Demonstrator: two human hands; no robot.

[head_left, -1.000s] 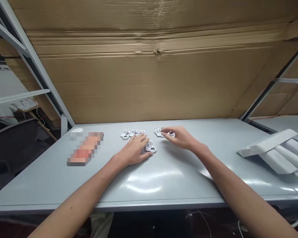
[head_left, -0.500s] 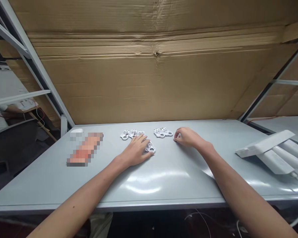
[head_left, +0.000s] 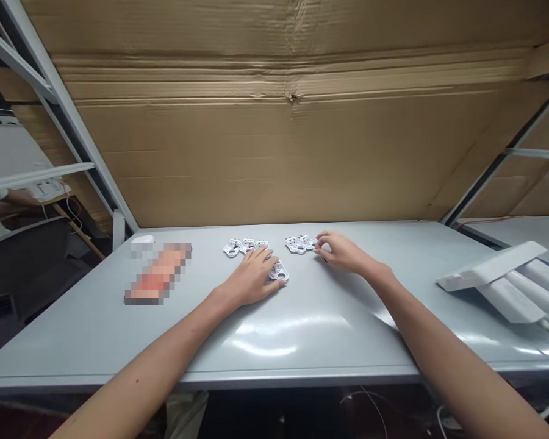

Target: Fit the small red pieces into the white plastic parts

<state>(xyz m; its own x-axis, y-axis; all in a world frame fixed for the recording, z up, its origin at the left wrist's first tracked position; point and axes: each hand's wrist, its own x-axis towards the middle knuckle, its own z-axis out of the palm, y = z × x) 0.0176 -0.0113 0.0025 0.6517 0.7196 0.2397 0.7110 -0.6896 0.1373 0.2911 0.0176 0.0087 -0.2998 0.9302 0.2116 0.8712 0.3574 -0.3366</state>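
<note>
My left hand (head_left: 255, 274) lies low over the table with its fingers spread. Under and beside its fingers is a white flat part with a ring-shaped end (head_left: 281, 275), close to the thumb and partly covered. Just beyond the fingertips sit several similar white parts (head_left: 232, 247) in a row, one half hidden by the fingers. To the right, two more white ringed parts (head_left: 295, 245) lie side by side. My right hand (head_left: 336, 249) has its thumb and forefinger closed at the ring end of the right-hand one (head_left: 308, 242), which still rests on the table.
A blurred-out reddish rectangular object (head_left: 159, 274) lies on the grey table (head_left: 293, 329) at left, with a white rounded item (head_left: 143, 239) behind it. A white multi-armed device (head_left: 498, 274) stands at right. Cardboard (head_left: 274, 164) walls the back; a person's arm shows far left.
My right hand has moved slightly left, bringing its fingertips to the nearest white part of the pair. My left hand stays in place. The view has shifted a little.
</note>
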